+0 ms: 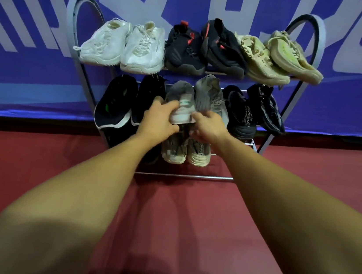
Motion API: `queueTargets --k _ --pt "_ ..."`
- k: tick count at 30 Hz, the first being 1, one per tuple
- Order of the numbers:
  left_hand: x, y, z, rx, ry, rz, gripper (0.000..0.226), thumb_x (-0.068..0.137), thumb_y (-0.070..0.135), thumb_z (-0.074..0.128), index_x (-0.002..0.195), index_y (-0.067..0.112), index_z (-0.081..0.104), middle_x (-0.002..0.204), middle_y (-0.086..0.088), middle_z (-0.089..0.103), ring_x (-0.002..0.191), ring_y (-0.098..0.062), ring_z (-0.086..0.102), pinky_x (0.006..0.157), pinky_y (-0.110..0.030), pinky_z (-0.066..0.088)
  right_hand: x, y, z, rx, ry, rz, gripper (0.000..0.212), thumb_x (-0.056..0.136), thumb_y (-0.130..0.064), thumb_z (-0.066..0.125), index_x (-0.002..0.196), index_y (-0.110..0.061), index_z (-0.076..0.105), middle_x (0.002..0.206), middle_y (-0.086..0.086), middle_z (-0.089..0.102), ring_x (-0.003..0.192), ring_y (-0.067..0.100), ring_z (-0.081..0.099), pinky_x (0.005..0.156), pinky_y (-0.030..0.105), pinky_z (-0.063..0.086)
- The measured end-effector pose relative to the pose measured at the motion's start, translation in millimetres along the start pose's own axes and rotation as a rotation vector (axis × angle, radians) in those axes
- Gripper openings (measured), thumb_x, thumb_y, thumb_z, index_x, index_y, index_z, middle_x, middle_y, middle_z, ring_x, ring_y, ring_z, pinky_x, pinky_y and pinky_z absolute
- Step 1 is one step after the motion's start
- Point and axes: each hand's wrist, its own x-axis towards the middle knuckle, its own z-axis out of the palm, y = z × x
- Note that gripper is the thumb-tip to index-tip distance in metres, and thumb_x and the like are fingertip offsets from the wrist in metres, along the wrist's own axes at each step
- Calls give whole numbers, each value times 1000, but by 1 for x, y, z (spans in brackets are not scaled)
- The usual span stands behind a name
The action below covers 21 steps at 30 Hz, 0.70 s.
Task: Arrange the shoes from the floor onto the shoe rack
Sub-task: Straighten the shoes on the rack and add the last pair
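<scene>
A grey metal shoe rack [305, 91] stands against the blue wall. Its top shelf carries white sneakers [123, 46], black-and-red shoes [187, 50] and beige shoes [275, 57]. On the middle shelf sit black shoes [120, 103], a grey sneaker pair [204, 94] and black knit shoes [252, 111]. My left hand [158, 117] grips the heel of the left grey sneaker [182, 109]. My right hand [209, 126] rests its fingers on the right grey sneaker [213, 97]. A cream pair [186, 151] lies on the bottom shelf beneath my hands.
A blue banner with white lettering [29, 25] covers the wall behind the rack. Red floor [176, 216] stretches in front. The bottom rail [184, 175] of the rack runs across near the floor.
</scene>
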Motion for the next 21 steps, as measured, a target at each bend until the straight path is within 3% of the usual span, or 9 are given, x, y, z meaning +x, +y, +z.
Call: queueTargets --k 3,5,8,11,12,14,15,18,21 --pt "-4 -13 -11 -202 25 -49 37 62 10 85 88 15 61 98 -8 52 82 -25 63 66 -14 45 -9 -16 0 302 -67 109 42 94 -43 59 114 -7 63 88 13 70 58 18 65 46 22 46" --pt "-9 -18 -22 -273 17 -84 42 57 5 89 83 15 57 98 -7 52 80 -22 64 61 -11 44 -18 -22 2 368 -119 127 38 95 -43 60 109 -8 64 95 14 72 62 19 65 46 19 46" --pt "-15 -16 -38 -345 29 -95 46 55 -2 88 81 15 54 102 -9 52 81 -17 61 57 -6 44 -24 -26 7 406 -146 95 41 95 -41 62 112 -4 64 90 15 62 46 12 52 44 19 40" --pt "-18 -16 -55 -520 35 -116 49 53 -15 78 75 19 50 100 -12 62 80 -15 64 65 -25 56 -22 -33 10 489 -164 92 38 93 -44 62 110 -9 64 71 0 60 35 4 43 50 23 37" --pt "-20 -17 -61 -619 15 -134 50 54 -22 70 73 19 49 90 -11 66 75 -14 64 64 -33 59 -22 -35 10 513 -153 108 33 92 -45 63 101 -13 62 59 -6 58 33 3 43 51 23 37" --pt "-22 -20 -69 -737 -33 -174 51 55 -31 54 73 17 48 80 -14 65 74 -18 61 54 -33 58 -24 -37 11 565 -125 151 28 89 -42 67 86 -17 54 41 -10 48 32 5 41 47 23 37" --pt "-23 -19 -73 -752 -45 -181 51 55 -32 49 74 15 49 84 -17 64 78 -22 61 50 -28 55 -27 -36 12 592 -109 182 27 87 -40 70 86 -17 54 43 -7 47 36 7 40 45 22 37" --pt "-29 -20 -76 -765 -56 -203 52 62 -32 53 91 11 61 90 -11 62 79 -19 62 53 -18 52 -30 -31 17 598 -45 268 32 80 -37 77 100 -16 63 80 4 56 68 14 50 51 19 43" --pt "-33 -27 -71 -891 -163 -391 66 73 -18 60 127 20 57 97 -13 66 78 -16 66 69 -26 57 -36 -33 17 635 14 309 25 81 -31 77 98 -18 64 74 2 55 64 14 53 54 20 45"
